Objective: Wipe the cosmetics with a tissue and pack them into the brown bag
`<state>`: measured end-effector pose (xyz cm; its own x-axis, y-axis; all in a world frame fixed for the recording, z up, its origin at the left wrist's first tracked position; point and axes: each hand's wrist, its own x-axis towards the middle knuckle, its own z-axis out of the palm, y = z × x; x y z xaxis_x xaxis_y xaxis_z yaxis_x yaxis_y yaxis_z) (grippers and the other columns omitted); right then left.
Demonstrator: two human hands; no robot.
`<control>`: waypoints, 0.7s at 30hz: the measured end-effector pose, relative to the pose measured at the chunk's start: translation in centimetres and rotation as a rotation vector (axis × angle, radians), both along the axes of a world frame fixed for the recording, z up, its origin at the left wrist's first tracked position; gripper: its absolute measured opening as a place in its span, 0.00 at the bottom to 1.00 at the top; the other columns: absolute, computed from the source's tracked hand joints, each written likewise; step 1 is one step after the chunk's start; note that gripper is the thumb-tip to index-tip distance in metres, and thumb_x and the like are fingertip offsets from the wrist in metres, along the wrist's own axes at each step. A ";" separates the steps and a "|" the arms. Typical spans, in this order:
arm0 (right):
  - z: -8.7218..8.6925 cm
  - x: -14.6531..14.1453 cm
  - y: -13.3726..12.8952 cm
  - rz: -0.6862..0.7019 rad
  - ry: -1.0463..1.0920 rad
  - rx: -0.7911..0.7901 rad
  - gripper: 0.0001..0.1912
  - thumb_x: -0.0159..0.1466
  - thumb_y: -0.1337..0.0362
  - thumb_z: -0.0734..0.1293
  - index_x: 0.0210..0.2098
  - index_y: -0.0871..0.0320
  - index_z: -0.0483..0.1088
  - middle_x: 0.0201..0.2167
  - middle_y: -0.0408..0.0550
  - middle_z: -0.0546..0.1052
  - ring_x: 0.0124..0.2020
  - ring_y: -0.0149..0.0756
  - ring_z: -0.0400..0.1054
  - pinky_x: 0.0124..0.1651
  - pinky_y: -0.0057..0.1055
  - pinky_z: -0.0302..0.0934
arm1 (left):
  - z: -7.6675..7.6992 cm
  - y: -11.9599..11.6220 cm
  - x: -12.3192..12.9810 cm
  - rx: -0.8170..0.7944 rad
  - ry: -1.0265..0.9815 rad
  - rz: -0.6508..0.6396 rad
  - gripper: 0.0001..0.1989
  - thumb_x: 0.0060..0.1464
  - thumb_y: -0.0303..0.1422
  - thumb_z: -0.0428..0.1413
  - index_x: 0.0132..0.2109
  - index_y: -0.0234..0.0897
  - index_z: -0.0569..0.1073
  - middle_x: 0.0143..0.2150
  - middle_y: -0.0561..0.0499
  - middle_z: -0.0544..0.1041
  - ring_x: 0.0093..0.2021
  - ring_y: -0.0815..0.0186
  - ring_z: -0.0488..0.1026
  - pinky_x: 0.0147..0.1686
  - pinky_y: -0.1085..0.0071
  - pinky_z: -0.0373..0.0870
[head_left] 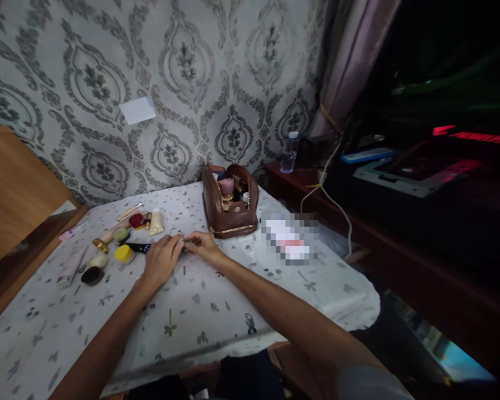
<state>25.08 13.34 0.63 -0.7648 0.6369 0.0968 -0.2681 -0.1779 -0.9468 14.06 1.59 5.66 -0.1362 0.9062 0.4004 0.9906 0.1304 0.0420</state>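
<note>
A slim black tube (pixel 139 248) lies low over the patterned tablecloth, its middle covered by my left hand (pixel 163 258), whose fingers are wrapped round it. My right hand (pixel 205 248) pinches the tube's dark right end, close against the left fingertips; the exact grip is hidden. Left of my hands lie a yellow-lidded jar (pixel 124 254), a round green-tinted jar (pixel 121 234), a dark red jar (pixel 136 220), a cream-coloured tube (pixel 155 223) and a black-lidded jar (pixel 92 275). Beyond my right hand stands an open brown cosmetic bag (pixel 233 225) with cosmetics inside.
A pale pink tube (pixel 71 268) lies at the left. A blurred-out pale item (pixel 287 239) rests right of the bag. On the dark side table (pixel 275 169) stand a clear bottle (pixel 289 153) and a white cable (pixel 333 200). A wooden board (pixel 20 194) borders the table's left.
</note>
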 end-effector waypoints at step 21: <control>0.5 0.5 -0.5 -0.021 -0.069 0.190 0.15 0.47 0.71 0.72 0.33 0.57 0.67 0.29 0.39 0.74 0.29 0.29 0.68 0.39 0.29 0.63 | 0.7 -1.2 -2.4 -0.027 0.124 0.194 0.20 0.67 0.36 0.41 0.32 0.37 0.72 0.33 0.45 0.76 0.37 0.59 0.73 0.38 0.66 0.62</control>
